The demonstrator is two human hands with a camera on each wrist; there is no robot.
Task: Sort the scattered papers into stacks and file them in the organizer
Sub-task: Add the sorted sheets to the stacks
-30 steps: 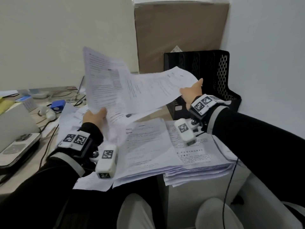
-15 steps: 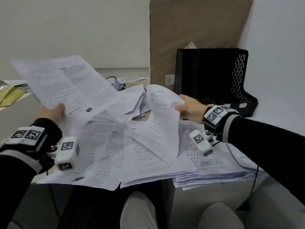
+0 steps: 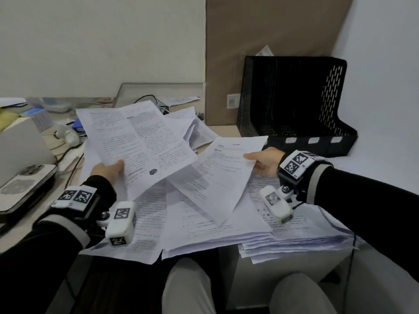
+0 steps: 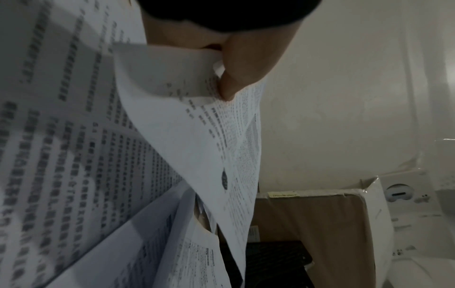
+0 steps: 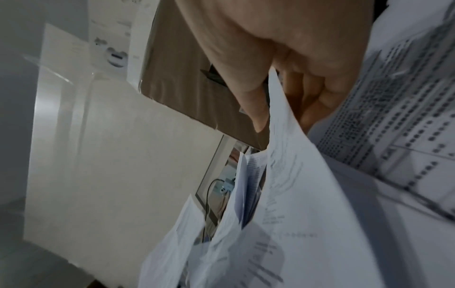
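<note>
My left hand (image 3: 108, 169) pinches the lower left edge of a printed sheet (image 3: 138, 141) raised over the desk; the left wrist view shows the thumb (image 4: 236, 78) pressed on the held sheets (image 4: 197, 136), more than one of them. My right hand (image 3: 264, 160) pinches the right edge of another printed sheet (image 3: 217, 175), which slopes down to the left, its left part under the left hand's sheet. The right wrist view shows thumb and fingers (image 5: 256, 109) gripping that paper (image 5: 307, 194). Below lie stacks of paper (image 3: 204, 230) and, to the right, a thicker stack (image 3: 301, 236). A black mesh organizer (image 3: 294, 103) stands behind the right hand.
A brown cardboard panel (image 3: 260, 41) leans on the wall behind the organizer. More loose sheets (image 3: 197, 130) lie behind the held ones. At the left are a white device (image 3: 20, 155), cables (image 3: 70, 168) and small clutter (image 3: 68, 132). My knees (image 3: 188, 288) sit below the desk edge.
The left hand's sheet has swung right and lowered toward the desk middle. The right hand's sheet has flattened out and now lies partly beneath it. The view shifted slightly left.
</note>
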